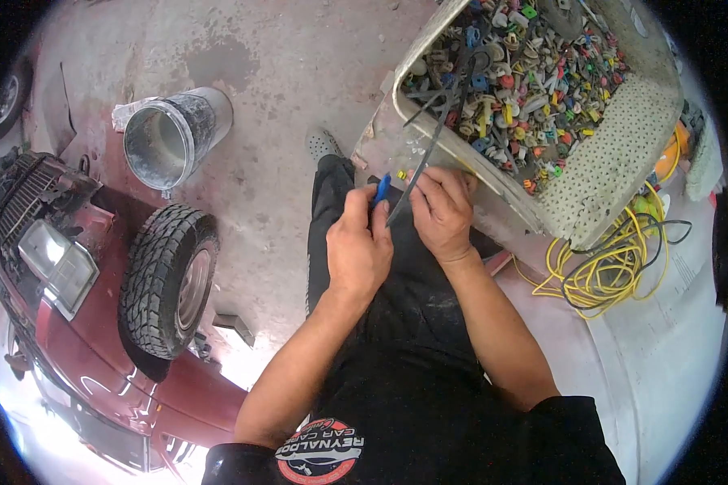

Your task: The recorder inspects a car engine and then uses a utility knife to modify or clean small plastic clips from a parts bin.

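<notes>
My left hand (pixel 356 246) pinches a small blue clip (pixel 382 189) between thumb and fingers. My right hand (pixel 443 212) sits beside it, fingers closed on a long black cable tie (pixel 423 158) that runs up into a white tray (pixel 429 48). The tray is full of several small coloured plastic clips and fasteners (pixel 526 73). Both hands meet just below the tray's near corner, above my dark trousers.
A red car with a knobby tyre (pixel 168 279) and a loose headlight (pixel 57 263) stands at the left. A metal bucket (pixel 166 141) lies on the concrete floor. Coiled yellow and black cables (pixel 611 267) lie on a white surface at the right.
</notes>
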`<state>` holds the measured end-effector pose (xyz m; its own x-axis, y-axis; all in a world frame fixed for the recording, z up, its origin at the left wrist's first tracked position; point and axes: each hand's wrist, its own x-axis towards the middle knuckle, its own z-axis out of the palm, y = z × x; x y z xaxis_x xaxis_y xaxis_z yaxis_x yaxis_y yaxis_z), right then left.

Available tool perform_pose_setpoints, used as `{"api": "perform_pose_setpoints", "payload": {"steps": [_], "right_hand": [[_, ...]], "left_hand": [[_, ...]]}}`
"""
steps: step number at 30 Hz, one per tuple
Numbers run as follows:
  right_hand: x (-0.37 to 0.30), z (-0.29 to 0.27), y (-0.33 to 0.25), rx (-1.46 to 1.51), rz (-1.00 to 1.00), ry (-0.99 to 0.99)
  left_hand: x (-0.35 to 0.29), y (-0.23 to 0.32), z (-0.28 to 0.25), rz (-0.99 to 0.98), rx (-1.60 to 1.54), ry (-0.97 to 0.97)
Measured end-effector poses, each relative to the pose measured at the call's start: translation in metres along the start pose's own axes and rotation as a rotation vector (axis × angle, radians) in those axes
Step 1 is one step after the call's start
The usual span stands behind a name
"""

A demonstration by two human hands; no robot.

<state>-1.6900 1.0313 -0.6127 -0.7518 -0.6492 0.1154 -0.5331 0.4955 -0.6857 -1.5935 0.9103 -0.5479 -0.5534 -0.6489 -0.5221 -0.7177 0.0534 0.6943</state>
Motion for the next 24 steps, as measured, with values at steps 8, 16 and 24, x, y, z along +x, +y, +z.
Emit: {"api": "perform_pose_setpoints", "payload": {"steps": [8,16,24], "right_hand": [[-0.010,0.014,-0.026,-0.048,0.143,0.122],[-0.017,0.018,-0.018,-0.087,0.071,0.120],[-0.018,0.018,-0.020,0.083,0.162,0.246]], "left_hand": [[0.002,-0.014,-0.023,-0.019,0.053,-0.036],[0.030,-0.052,-0.090,0.373,0.282,-0.092],[0.041,-0.047,-0.084,0.652,0.453,-0.170]]}}
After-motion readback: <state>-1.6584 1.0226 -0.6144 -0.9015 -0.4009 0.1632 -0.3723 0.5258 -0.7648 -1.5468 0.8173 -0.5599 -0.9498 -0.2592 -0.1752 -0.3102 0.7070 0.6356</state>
